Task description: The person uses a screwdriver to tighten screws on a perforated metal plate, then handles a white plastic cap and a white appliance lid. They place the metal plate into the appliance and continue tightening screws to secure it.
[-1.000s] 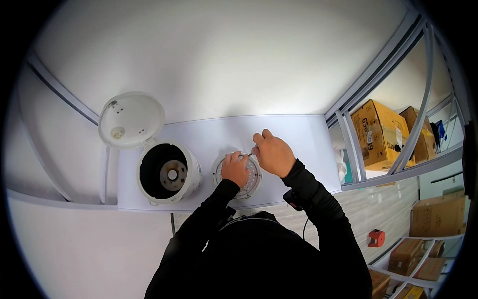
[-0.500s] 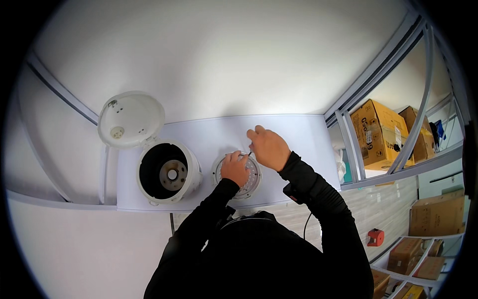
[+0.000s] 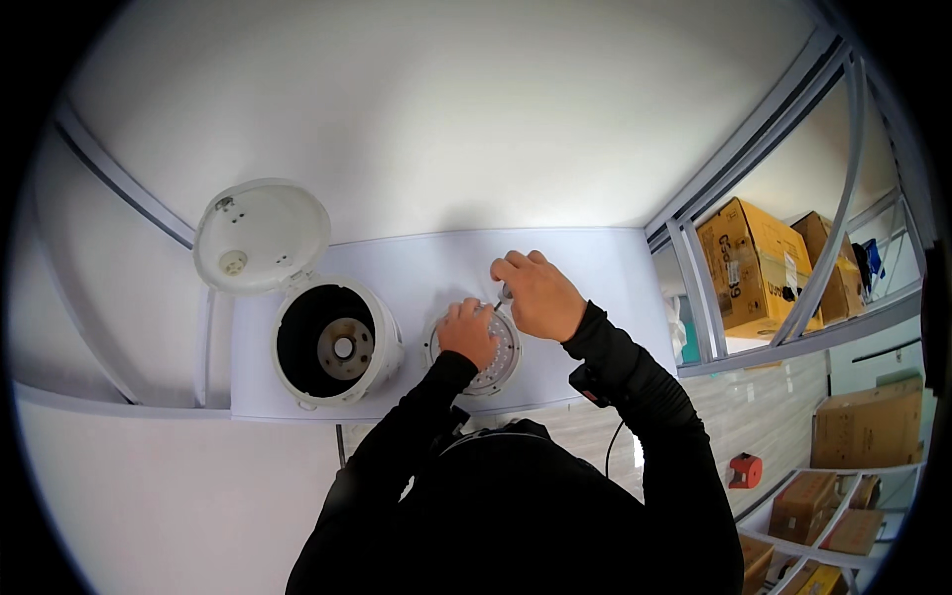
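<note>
A round pale plate [image 3: 503,369] with a dotted face and a light rim lies on the table. My left hand [image 3: 468,332] is on its upper left part, fingers bent over the far rim. My right hand [image 3: 540,297] is closed around a screwdriver [image 3: 499,304]; the handle is mostly hidden in the fingers. Its thin dark shaft points down to the plate's far edge, close to my left fingertips. Left of the plate stands a white rice cooker [image 3: 375,377], its lid [image 3: 263,238] swung up. Inside the dark cavity a round metal heating plate [image 3: 344,349] shows.
The white table [image 3: 605,263] runs along a pale wall [image 3: 446,129]. On the right, metal frame posts [image 3: 694,288] border shelving with cardboard boxes [image 3: 749,268]. A red stool-like object [image 3: 746,471] stands on the floor. A dark cable [image 3: 609,451] hangs below my right forearm.
My right hand has shifted slightly right and turned, showing more of the screwdriver's handle beside the fingers. My left hand and the plate stay nearly as they were.
</note>
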`<state>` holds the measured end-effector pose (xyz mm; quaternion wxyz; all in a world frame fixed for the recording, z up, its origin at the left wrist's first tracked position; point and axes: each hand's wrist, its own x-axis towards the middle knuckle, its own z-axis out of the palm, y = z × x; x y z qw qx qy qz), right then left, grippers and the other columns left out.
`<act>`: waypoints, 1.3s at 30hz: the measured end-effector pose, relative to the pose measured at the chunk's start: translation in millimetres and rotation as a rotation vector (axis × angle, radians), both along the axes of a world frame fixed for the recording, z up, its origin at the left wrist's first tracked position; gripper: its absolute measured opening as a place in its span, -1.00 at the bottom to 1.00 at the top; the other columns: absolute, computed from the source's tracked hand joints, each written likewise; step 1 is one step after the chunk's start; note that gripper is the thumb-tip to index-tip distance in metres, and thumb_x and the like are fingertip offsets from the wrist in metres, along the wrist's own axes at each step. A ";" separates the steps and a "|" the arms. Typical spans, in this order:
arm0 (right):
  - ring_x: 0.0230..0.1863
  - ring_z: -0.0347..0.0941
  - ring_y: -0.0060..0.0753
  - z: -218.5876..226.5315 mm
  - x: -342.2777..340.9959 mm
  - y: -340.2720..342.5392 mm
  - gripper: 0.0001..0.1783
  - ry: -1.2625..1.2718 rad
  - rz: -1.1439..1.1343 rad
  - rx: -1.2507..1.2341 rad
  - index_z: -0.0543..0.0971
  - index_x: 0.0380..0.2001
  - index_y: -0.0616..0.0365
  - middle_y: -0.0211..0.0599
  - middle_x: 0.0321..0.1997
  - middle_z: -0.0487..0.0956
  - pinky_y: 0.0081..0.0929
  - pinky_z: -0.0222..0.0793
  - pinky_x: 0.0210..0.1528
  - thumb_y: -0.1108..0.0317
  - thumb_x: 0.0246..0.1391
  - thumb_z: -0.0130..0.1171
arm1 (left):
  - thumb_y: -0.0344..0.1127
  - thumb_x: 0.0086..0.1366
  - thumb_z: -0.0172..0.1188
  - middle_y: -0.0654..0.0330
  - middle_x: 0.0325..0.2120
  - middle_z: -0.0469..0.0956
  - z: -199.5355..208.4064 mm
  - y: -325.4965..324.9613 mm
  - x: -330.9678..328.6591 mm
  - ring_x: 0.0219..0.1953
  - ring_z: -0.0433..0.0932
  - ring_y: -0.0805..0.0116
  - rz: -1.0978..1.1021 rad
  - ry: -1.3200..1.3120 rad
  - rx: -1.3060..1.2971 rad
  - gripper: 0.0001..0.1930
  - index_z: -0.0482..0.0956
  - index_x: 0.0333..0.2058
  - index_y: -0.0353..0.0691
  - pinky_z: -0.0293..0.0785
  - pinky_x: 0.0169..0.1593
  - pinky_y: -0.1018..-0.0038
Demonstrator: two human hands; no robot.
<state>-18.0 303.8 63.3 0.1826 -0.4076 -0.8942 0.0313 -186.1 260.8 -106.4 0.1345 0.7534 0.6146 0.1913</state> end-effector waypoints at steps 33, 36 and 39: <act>-0.19 0.60 0.10 0.8 -10.0 1.0 -0.69 -0.088 -0.282 -0.165 0.55 -0.18 0.17 -0.10 -0.17 0.57 -0.14 0.59 -0.30 0.42 0.00 0.41 | -0.08 -0.02 0.50 0.23 0.08 0.51 -1.8 12.9 2.7 0.17 0.41 0.07 0.015 0.070 -0.035 -0.44 0.75 0.05 0.07 0.35 0.20 0.03; -0.19 0.59 0.09 -0.9 -0.1 11.9 -0.73 -0.021 -0.008 -0.088 0.56 -0.19 0.16 -0.10 -0.18 0.57 -0.13 0.60 -0.27 0.41 0.04 0.41 | -0.08 -0.03 0.51 0.22 0.08 0.51 2.1 13.4 4.3 0.17 0.41 0.07 0.013 0.066 -0.053 -0.44 0.75 0.04 0.07 0.36 0.20 0.04; -0.22 0.57 0.08 1.7 -3.8 3.3 -0.76 0.035 -0.024 -0.033 0.55 -0.19 0.17 -0.11 -0.20 0.57 -0.07 0.55 -0.18 0.47 0.08 0.35 | -0.09 -0.03 0.52 0.21 0.09 0.51 -0.4 13.4 4.6 0.17 0.41 0.06 0.016 0.060 -0.041 -0.44 0.74 0.03 0.06 0.36 0.21 0.04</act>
